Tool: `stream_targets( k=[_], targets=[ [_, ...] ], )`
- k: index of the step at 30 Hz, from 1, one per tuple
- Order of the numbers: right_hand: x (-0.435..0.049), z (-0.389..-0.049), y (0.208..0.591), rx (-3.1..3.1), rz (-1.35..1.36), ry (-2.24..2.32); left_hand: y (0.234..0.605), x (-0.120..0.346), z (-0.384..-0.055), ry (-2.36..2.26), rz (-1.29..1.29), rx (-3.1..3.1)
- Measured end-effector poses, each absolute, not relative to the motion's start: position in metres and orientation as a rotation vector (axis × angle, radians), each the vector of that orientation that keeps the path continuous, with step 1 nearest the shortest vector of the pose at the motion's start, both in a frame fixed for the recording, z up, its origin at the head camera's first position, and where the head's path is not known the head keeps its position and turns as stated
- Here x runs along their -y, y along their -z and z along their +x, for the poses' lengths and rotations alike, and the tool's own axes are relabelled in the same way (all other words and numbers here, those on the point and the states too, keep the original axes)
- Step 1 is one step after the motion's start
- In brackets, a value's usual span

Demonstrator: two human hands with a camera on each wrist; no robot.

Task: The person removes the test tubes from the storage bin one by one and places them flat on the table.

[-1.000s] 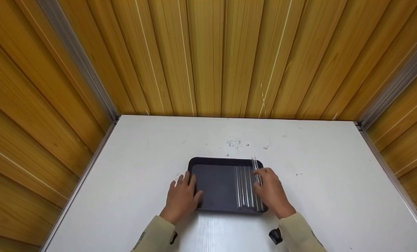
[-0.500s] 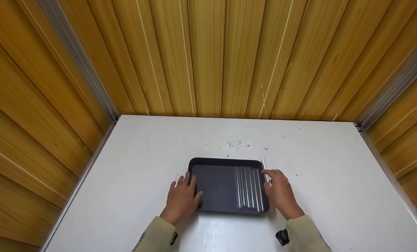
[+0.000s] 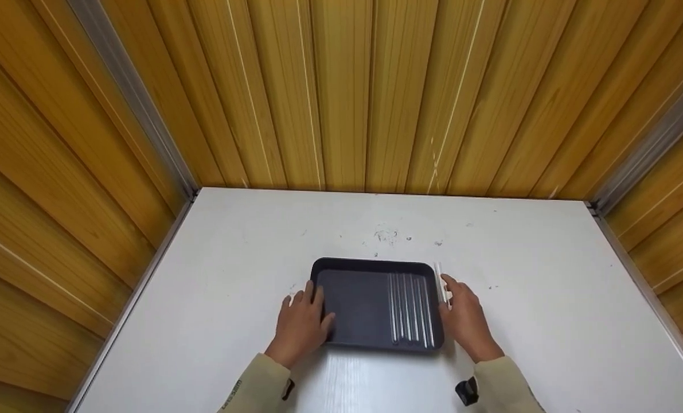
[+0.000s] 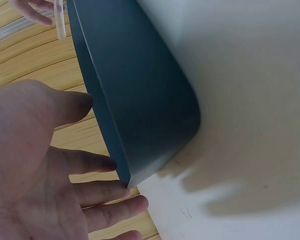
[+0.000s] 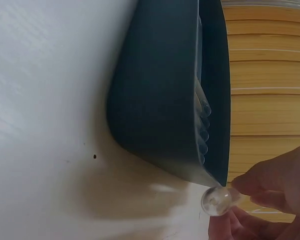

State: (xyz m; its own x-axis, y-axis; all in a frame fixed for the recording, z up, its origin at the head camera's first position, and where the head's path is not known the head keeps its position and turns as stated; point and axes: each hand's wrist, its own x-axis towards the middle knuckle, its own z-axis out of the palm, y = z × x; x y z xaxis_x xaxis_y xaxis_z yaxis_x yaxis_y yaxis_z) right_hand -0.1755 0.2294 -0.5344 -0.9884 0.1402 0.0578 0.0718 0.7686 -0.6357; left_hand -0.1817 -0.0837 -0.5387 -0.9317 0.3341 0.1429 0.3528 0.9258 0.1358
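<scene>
In the head view a dark rectangular tray [image 3: 352,307] lies on the white table, with several clear test tubes [image 3: 411,310] side by side in its right part. My left hand [image 3: 300,324] rests at the tray's left wall, fingers fairly straight and fingertips along the rim. In the left wrist view its thumb [image 4: 75,107] reaches over the rim. My right hand [image 3: 468,318] pinches one clear test tube [image 3: 439,276] between thumb and fingers, just outside the tray's right wall. The right wrist view shows that tube's rounded end [image 5: 217,201] close by the tray's corner.
The white table [image 3: 249,241] bears small dark marks behind the tray. Wood-patterned panels [image 3: 341,103] stand along its back and both sides, joined by grey metal corner strips [image 3: 140,103].
My right hand has moved right with the test tube, from over the tubes in the tray, across the right rim, and now lower beside the tray's outside. The left hand stays put.
</scene>
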Motion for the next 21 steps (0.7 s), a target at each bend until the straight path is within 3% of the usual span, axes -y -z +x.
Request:
stream_targets(
  k=[21],
  targets=[
    [-0.239,-0.178,0.55,2.877,-0.219,-1.161,0.541,0.083,-0.182,0.236,-0.496,2.986]
  ],
)
